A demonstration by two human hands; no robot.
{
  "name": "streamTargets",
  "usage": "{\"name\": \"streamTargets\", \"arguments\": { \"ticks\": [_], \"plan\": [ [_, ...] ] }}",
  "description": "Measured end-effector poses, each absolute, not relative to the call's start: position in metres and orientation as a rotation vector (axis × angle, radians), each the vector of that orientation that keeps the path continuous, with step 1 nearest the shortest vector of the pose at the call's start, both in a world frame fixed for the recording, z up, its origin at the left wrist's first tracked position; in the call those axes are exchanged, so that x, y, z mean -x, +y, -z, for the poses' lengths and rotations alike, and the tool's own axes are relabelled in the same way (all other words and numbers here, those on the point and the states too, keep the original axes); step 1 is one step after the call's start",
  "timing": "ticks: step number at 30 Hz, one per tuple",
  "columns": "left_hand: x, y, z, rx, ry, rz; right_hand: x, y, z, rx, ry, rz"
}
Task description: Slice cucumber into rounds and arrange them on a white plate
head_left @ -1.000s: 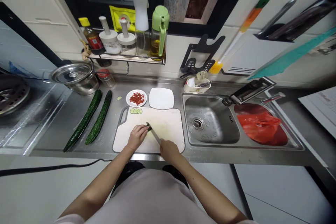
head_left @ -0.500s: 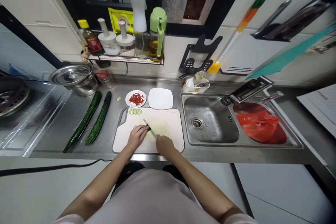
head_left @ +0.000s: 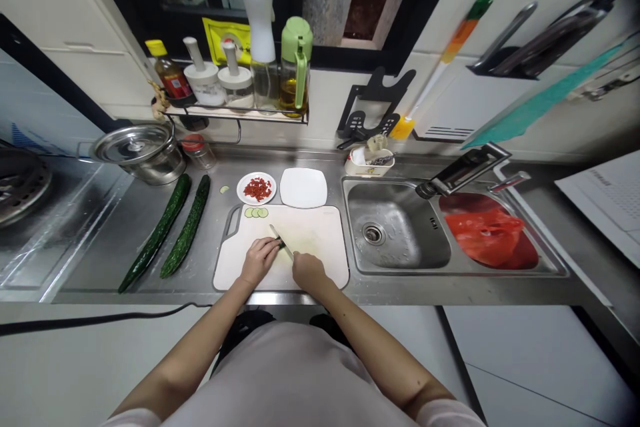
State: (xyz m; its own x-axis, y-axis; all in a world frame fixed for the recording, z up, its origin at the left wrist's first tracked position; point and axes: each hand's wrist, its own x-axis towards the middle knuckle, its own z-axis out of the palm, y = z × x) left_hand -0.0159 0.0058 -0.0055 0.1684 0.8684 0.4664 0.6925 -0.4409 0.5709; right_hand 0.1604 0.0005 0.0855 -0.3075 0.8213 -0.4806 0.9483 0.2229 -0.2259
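My right hand [head_left: 309, 273] is closed around the handle of a knife [head_left: 282, 242], whose blade slants up and left over a white cutting board [head_left: 325, 227]. My left hand [head_left: 261, 260] has its fingers closed on a short dark green piece of cucumber [head_left: 280, 242] against the blade; most of the piece is hidden by the fingers and knife. Several pale cucumber slices [head_left: 257, 213] lie overlapping at the board's upper left. Behind the board stand a small plate of chopped red pieces [head_left: 257, 189] and a white square plate [head_left: 303, 187].
Two whole cucumbers [head_left: 157, 233] lie left of the board, near a lidded steel pot [head_left: 135, 150] and a red-lidded jar [head_left: 199, 151]. A double sink [head_left: 400, 227] with a red plastic bag [head_left: 485, 235] is on the right. A wall rack [head_left: 240, 111] holds bottles and jars.
The knife and my right hand have shifted slightly left. My left hand keeps its hold on the cucumber piece. The whole view has moved a little.
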Motion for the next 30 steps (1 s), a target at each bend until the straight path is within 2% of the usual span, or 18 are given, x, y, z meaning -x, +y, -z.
{"name": "streamTargets", "arguments": {
  "ticks": [10,30],
  "plan": [
    [0.016,0.007,0.008,-2.197,1.518,-1.136,-0.171,-0.013,-0.098,-1.652,2.125,0.741],
    [0.016,0.006,0.009,-2.184,1.524,-1.122,-0.162,-0.004,-0.078,-1.691,2.209,0.737]
  ]
}}
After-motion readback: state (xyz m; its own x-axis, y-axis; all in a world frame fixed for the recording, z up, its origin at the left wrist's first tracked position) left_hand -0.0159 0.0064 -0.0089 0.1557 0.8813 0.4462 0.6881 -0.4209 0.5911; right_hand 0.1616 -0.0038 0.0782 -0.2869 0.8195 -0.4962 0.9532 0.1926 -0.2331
